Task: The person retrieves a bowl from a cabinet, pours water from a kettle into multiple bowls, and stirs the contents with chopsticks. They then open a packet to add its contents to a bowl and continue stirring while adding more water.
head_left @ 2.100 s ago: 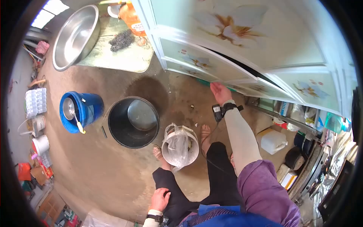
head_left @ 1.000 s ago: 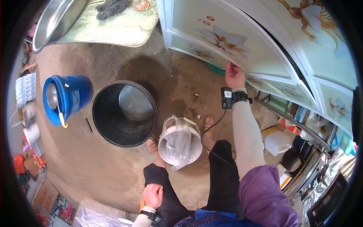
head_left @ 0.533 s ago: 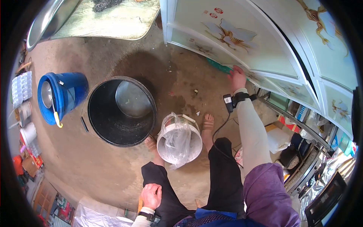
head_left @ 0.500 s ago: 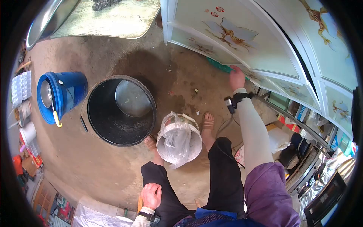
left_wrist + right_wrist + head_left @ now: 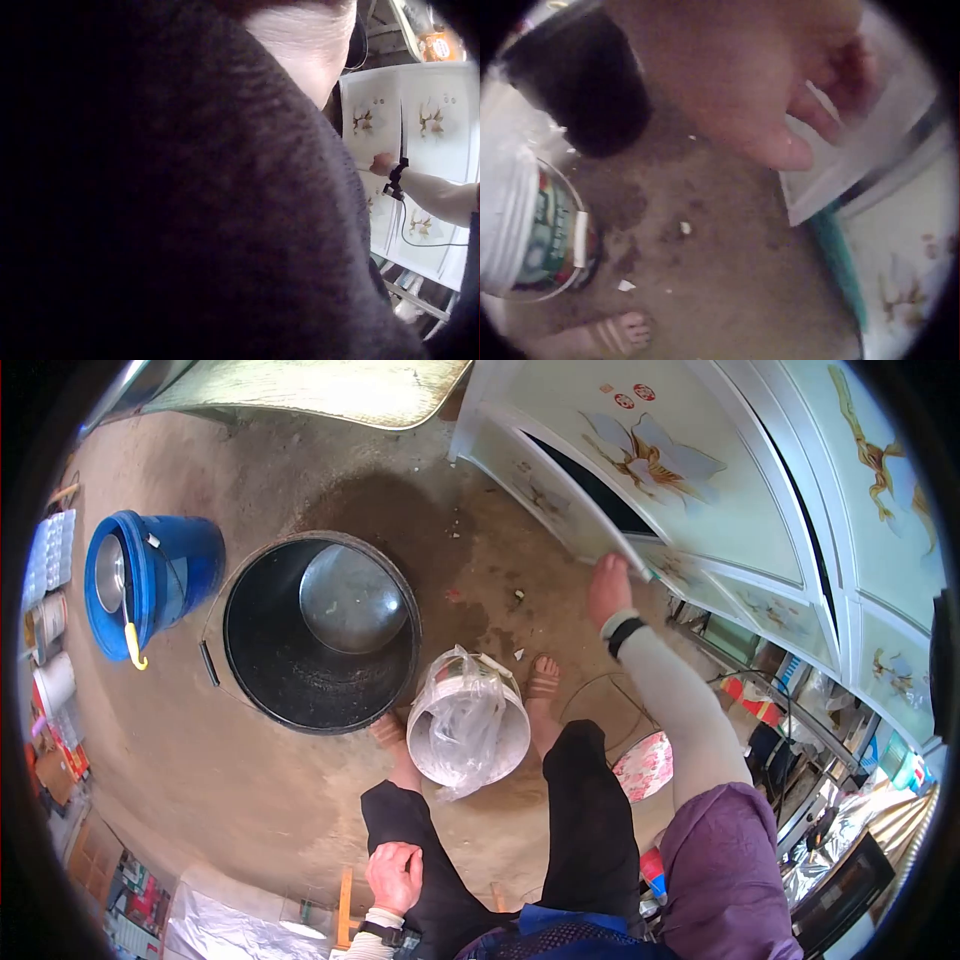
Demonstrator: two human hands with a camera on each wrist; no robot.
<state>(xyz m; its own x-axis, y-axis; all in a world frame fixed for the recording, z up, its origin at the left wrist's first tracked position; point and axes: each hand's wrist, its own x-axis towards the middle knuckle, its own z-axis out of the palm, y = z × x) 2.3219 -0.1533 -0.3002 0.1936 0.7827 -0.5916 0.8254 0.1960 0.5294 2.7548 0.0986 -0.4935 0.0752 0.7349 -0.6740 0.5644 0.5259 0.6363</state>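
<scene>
My right hand (image 5: 609, 592) is at the free edge of a low white cabinet door (image 5: 545, 490), which stands ajar with a dark gap above it. In the right wrist view, the fingers (image 5: 821, 112) curl round the door's edge, with the thumb below. The left wrist view shows the right hand (image 5: 383, 163) from afar against the flowered panels. My left hand (image 5: 395, 877) rests loosely on the left thigh, holding nothing. Between the feet stands a white pail (image 5: 505, 735) with a clear plastic bag (image 5: 462, 725) hanging over it.
A large black bucket (image 5: 265, 645) is left of the pail, with a blue bucket (image 5: 190, 560) holding a ladle (image 5: 110, 572) beyond. A pale table (image 5: 330, 395) overhangs the far side. Shelves with clutter (image 5: 790, 710) line the right. A green strip (image 5: 836, 255) runs under the cabinet.
The right hand has moved along the cabinet's lower part to the low door's edge, and that door has swung out from closed. The left hand stays on the thigh; the view has tilted down.
</scene>
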